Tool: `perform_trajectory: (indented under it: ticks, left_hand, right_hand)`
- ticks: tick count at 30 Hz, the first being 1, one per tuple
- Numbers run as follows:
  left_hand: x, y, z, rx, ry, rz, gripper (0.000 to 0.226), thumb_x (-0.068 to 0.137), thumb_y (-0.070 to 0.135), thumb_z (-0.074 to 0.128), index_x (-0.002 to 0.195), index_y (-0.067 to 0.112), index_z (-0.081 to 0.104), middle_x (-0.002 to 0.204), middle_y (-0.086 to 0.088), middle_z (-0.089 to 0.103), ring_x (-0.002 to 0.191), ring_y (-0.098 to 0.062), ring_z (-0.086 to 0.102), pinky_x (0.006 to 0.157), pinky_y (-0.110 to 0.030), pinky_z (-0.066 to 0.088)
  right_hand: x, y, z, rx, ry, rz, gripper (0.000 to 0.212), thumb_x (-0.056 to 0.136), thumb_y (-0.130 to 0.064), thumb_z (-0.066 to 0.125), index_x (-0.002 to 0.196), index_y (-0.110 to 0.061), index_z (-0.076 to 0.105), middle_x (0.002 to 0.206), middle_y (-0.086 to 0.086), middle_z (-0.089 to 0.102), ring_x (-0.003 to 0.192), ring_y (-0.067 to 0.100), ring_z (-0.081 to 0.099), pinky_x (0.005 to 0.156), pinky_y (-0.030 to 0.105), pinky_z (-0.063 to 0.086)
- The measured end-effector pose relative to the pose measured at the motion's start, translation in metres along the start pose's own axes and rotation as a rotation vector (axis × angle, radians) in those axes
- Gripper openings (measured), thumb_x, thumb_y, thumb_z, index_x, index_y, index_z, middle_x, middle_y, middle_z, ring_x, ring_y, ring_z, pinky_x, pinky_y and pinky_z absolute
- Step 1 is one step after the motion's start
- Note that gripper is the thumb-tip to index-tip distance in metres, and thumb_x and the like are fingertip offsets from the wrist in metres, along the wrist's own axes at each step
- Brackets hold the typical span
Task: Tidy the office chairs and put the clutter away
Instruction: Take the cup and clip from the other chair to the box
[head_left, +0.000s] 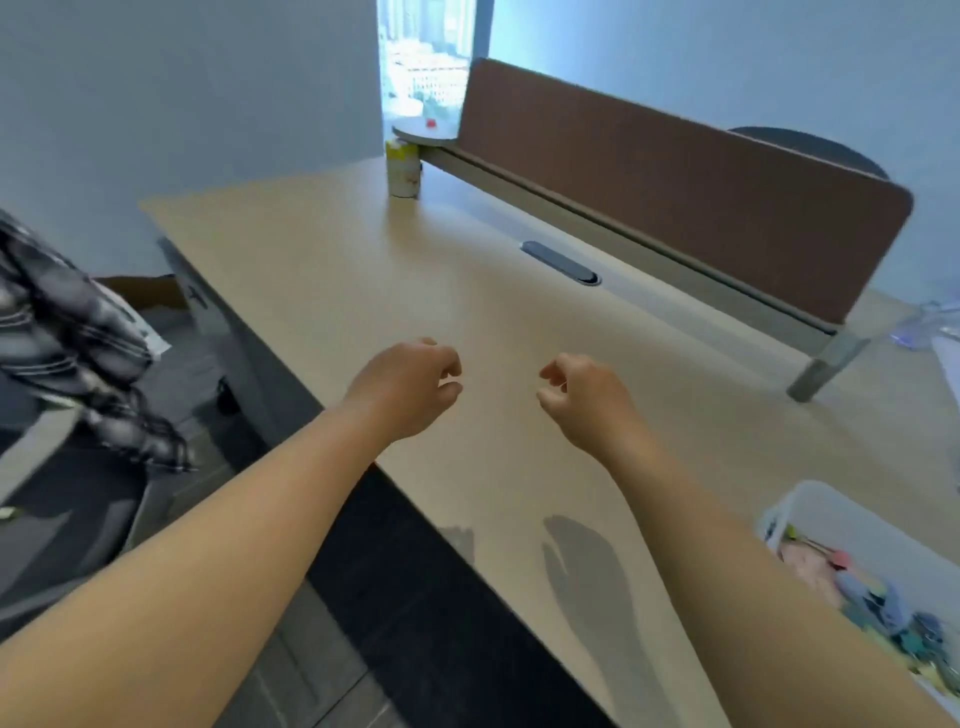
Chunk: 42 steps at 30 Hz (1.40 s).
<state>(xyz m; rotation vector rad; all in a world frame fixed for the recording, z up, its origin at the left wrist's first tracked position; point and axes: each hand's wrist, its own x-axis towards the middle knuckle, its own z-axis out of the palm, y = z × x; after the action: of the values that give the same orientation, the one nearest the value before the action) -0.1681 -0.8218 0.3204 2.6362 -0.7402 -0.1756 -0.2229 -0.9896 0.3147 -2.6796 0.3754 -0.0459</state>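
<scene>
My left hand (410, 387) and my right hand (582, 397) hover side by side over the middle of a light wooden desk (363, 270), fingers loosely curled, nothing held in either. A dark office chair (67, 509) stands at the left beside the desk, with a grey plaid garment (72, 332) draped over its back. At the bottom right a white bin (852, 525) holds several colourful small items (883, 608). A second dark chair back (815, 148) shows behind the brown divider.
A brown desk divider (675, 176) runs along the desk's far side. A yellow-and-white canister (403, 169) stands at the far corner by a small round shelf (423, 132). A grey cable grommet (561, 262) sits in the desktop. Clear plastic (930, 325) lies at the right edge.
</scene>
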Motion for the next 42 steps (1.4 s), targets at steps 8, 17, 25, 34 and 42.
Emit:
perform_trajectory:
  ticks: [8, 17, 25, 34, 42]
  left_hand:
    - [-0.153, -0.177, -0.059, 0.024, 0.108, -0.339, 0.026, 0.092, 0.022, 0.049, 0.112, 0.009, 0.059, 0.116, -0.013, 0.059, 0.104, -0.030, 0.056, 0.087, -0.039, 0.046]
    - [-0.320, -0.331, -0.094, -0.028, 0.174, -0.743, 0.027, 0.091, 0.022, 0.050, 0.114, 0.009, 0.059, 0.123, -0.013, 0.057, 0.112, -0.031, 0.053, 0.093, -0.039, 0.043]
    - [-0.381, -0.445, -0.101, -0.105, 0.159, -0.994, 0.030, 0.092, 0.025, 0.051, 0.117, 0.010, 0.057, 0.123, -0.010, 0.055, 0.111, -0.026, 0.054, 0.093, -0.037, 0.043]
    - [-0.347, -0.592, -0.107, -0.192, 0.059, -1.084, 0.035, 0.092, 0.026, 0.050, 0.123, 0.010, 0.053, 0.130, -0.011, 0.053, 0.117, -0.027, 0.052, 0.100, -0.040, 0.044]
    - [-0.331, -0.713, -0.083, -0.240, -0.158, -1.054, 0.040, 0.093, 0.027, 0.050, 0.128, 0.008, 0.049, 0.135, -0.014, 0.050, 0.124, -0.028, 0.047, 0.101, -0.034, 0.039]
  right_hand:
    - [-0.036, -0.189, 0.104, 0.020, -0.170, -0.295, 0.032, 0.093, -0.017, 0.049, 0.123, -0.008, 0.054, 0.126, 0.011, 0.057, 0.113, 0.028, 0.055, 0.093, 0.034, 0.044]
    - [-0.095, -0.372, 0.227, 0.010, -0.399, -0.526, 0.031, 0.093, -0.017, 0.050, 0.123, -0.010, 0.054, 0.125, 0.010, 0.056, 0.110, 0.027, 0.056, 0.090, 0.034, 0.046]
    - [-0.083, -0.491, 0.325, -0.066, -0.570, -0.671, 0.027, 0.091, -0.009, 0.047, 0.115, -0.002, 0.057, 0.121, 0.014, 0.057, 0.106, 0.030, 0.055, 0.081, 0.033, 0.043]
    - [-0.012, -0.582, 0.436, -0.083, -0.671, -0.626, 0.033, 0.090, -0.012, 0.050, 0.122, -0.005, 0.053, 0.128, 0.015, 0.054, 0.115, 0.031, 0.052, 0.094, 0.035, 0.043]
    - [0.020, -0.633, 0.524, -0.165, -0.763, -0.542, 0.042, 0.091, -0.014, 0.053, 0.132, -0.006, 0.044, 0.139, 0.014, 0.043, 0.124, 0.029, 0.047, 0.101, 0.036, 0.039]
